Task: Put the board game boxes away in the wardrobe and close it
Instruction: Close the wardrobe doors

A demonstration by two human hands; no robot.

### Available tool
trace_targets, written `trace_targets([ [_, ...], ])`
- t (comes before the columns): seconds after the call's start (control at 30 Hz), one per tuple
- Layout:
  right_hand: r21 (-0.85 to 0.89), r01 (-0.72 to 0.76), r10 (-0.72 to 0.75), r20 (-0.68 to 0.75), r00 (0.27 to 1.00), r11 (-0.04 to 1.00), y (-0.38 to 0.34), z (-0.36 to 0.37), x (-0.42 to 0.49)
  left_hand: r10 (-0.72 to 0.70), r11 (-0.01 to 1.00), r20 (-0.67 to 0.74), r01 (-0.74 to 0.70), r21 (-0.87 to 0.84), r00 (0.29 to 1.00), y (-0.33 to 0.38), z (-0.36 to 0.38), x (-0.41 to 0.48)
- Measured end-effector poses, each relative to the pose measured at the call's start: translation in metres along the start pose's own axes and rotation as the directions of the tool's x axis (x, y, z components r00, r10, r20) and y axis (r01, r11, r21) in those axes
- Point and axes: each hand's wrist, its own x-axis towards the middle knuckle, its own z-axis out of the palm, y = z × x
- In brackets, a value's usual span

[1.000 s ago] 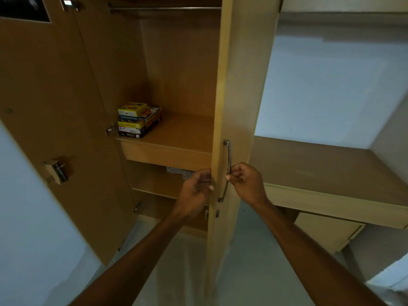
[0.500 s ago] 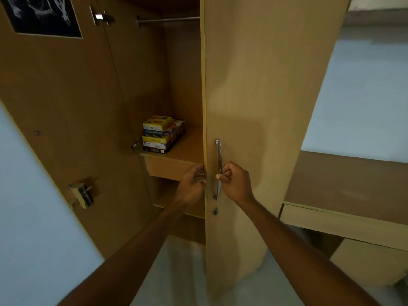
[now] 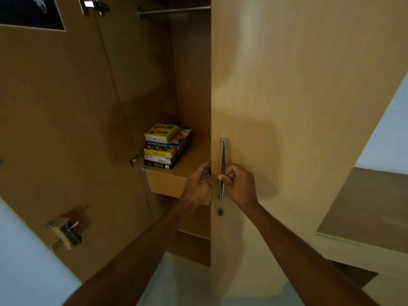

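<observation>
A stack of several colourful board game boxes (image 3: 166, 146) rests on a wooden shelf (image 3: 170, 183) inside the open wardrobe. The right wardrobe door (image 3: 287, 111) stands partly swung across the opening. My right hand (image 3: 239, 184) is closed around its slim metal handle (image 3: 223, 160). My left hand (image 3: 198, 184) grips the door's left edge just beside the handle, fingers curled around the panel. The left door (image 3: 55, 129) stands wide open at the left.
A hanging rail (image 3: 174, 10) runs across the top of the wardrobe. A keyhole (image 3: 220, 211) sits below the handle. A latch fitting (image 3: 65, 231) sticks out of the left door. A wooden desk top (image 3: 371, 208) juts out at the right.
The right door has swung further across the opening, hiding more of the shelf. Both hands have stayed on the door, and the view has shifted left and closer.
</observation>
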Motion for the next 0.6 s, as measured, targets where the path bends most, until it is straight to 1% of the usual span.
trace_targets([
  [0.1, 0.011, -0.005, 0.005, -0.014, 1.0, 1.0, 0.012, 0.016, 0.031, 0.0, 0.999, 0.006, 0.0, -0.038, 1.0, -0.005, -0.004, 0.04],
  [0.2, 0.014, -0.007, 0.008, -0.038, 0.999, 1.0, 0.026, 0.032, 0.064, 0.013, 1.0, 0.016, -0.013, -0.025, 1.0, -0.013, -0.005, 0.079],
  [0.33, -0.022, -0.039, 0.037, -0.06, 0.998, 0.999, 0.035, 0.042, 0.091, 0.007, 1.0, 0.023, -0.007, -0.015, 1.0, -0.013, -0.001, 0.107],
  [0.47, -0.024, -0.039, 0.037, -0.064, 0.997, 0.999, 0.044, 0.047, 0.115, 0.017, 0.998, 0.025, -0.016, -0.065, 1.0, -0.012, 0.002, 0.131],
  [0.53, -0.026, -0.03, 0.028, -0.074, 0.997, 0.999, 0.047, 0.048, 0.119, 0.04, 0.999, 0.021, -0.04, -0.028, 0.999, -0.013, 0.004, 0.139],
  [0.6, -0.04, 0.004, -0.007, -0.074, 0.997, 0.999, 0.049, 0.049, 0.12, 0.056, 0.998, 0.017, -0.055, -0.029, 0.998, -0.016, 0.002, 0.144],
])
